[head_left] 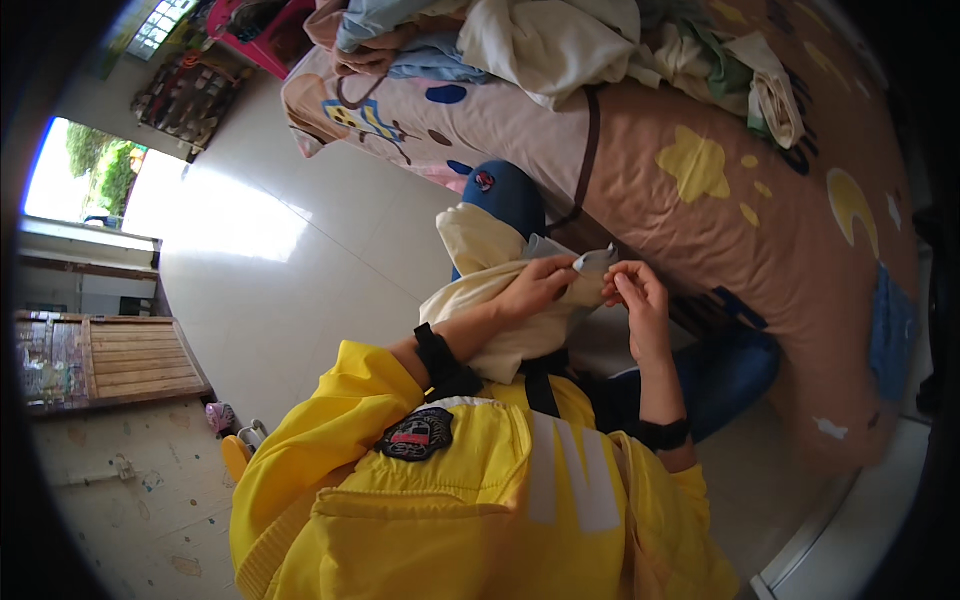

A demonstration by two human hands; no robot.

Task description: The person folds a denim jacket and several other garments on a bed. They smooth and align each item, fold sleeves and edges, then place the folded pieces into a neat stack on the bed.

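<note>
A cream garment (470, 238) lies bunched over my lap and my blue-trousered knee (505, 195). My left hand (540, 287) is closed on it, with thumb and fingers pinching near a pale grey-blue cloth edge (597, 262) that sticks up. Just right of that edge, my right hand (638, 295) is raised with its fingers curled and the fingertips together. Whether a bit of cloth or something small is between those fingertips cannot be made out. Dark bands circle both wrists below the yellow sleeves.
Ahead and to the right stands a bed with a brown patterned cover (640, 150). Piled clothes (560, 45) lie on its far part. A pink plastic chair (270, 40) is at the far left. Along the left are a wooden panel (140, 357) and a bright opening (95, 175).
</note>
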